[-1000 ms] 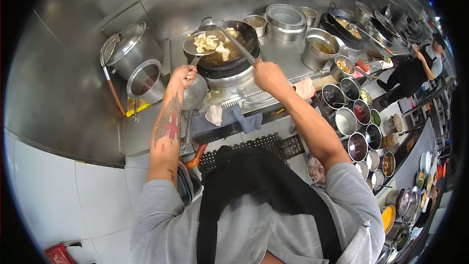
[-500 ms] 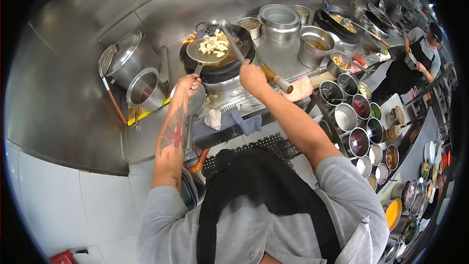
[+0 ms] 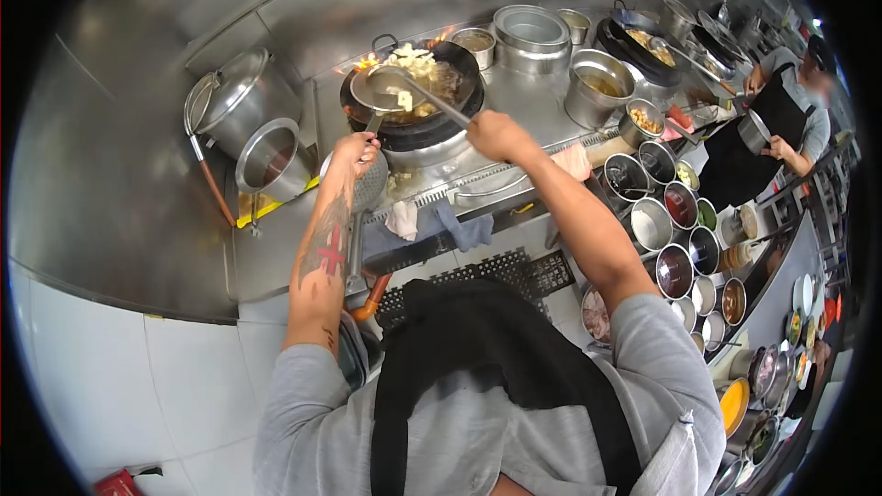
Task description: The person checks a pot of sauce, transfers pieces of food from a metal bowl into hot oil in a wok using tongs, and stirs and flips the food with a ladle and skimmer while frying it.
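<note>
My left hand is closed around the handle of a round strainer, whose head is over a black wok on the stove. In my right hand is the long handle of a metal ladle; its far end is at the strainer. Pale food pieces lie in the wok beyond the strainer, and a few show by the ladle end. Steam blurs the wok's contents. Orange flames rise at the wok's back edge.
A lidded pot and a steel pot stand at left. Metal pots line the range at right, beside several seasoning containers. A co-worker holds a metal pot at far right. A blue cloth hangs along the front edge.
Most of the pale pieces have gone from the strainer into the wok. The ladle end has come from behind the strainer to over it. My right hand has shifted right, and the flames look larger.
</note>
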The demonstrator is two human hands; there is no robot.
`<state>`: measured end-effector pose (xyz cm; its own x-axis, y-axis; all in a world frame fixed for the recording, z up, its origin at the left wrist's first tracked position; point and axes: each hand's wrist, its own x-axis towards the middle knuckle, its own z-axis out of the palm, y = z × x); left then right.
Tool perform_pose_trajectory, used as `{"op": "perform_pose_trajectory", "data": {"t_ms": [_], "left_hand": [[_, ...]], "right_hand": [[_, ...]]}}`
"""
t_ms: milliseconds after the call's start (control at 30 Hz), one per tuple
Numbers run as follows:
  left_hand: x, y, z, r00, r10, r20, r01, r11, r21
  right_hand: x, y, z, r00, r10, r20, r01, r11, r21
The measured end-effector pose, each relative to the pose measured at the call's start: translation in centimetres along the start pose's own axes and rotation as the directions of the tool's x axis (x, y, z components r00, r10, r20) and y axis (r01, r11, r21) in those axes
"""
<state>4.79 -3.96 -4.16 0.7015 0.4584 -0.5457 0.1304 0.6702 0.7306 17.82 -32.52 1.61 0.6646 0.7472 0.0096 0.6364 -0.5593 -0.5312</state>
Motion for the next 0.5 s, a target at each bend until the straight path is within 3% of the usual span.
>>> {"op": "perform_pose_trajectory", "data": {"t_ms": [33,100,233,267,333,367,467,500], "left_hand": [[0.4,0.1,-0.5,1.0,-0.008,-0.02,0.008,1.0,0.004],[-0.2,0.2,-0.8,0.999,0.015,-0.028,-0.015,1.0,0.006],[0.1,0.4,-0.2,0.998,-0.019,0.06,0.015,0.998,0.061],[-0.4,0.1,0.5,0.998,-0.024,0.06,0.02,0.998,0.067],[-1.7,0.3,3.0,0.995,0.081,-0.051,-0.072,0.984,0.164],[-0.8,0.0,2.2,0.995,0.074,-0.06,-0.064,0.985,0.158],[2.9,1.6,-1.9,0.999,0.036,-0.036,-0.028,0.981,0.193],[2.7,2.2,-2.5,0.999,0.038,-0.038,-0.03,0.981,0.194]], "right_hand": [[-0.2,0.3,-0.3,1.0,-0.009,0.003,0.009,1.0,-0.004],[-1.6,-0.4,-1.8,0.994,0.099,-0.051,-0.088,0.977,0.192],[2.2,-0.3,6.4,0.911,0.281,-0.302,-0.256,0.959,0.12],[2.5,-0.3,6.5,0.909,0.287,-0.301,-0.261,0.957,0.125],[4.0,-0.4,5.3,0.971,0.176,0.162,-0.226,0.897,0.379],[3.7,0.0,5.5,0.969,0.175,0.174,-0.23,0.897,0.376],[2.0,-0.1,3.2,0.992,0.115,-0.046,-0.099,0.958,0.269],[0.2,-0.6,2.3,0.993,0.113,-0.045,-0.097,0.958,0.271]]}}
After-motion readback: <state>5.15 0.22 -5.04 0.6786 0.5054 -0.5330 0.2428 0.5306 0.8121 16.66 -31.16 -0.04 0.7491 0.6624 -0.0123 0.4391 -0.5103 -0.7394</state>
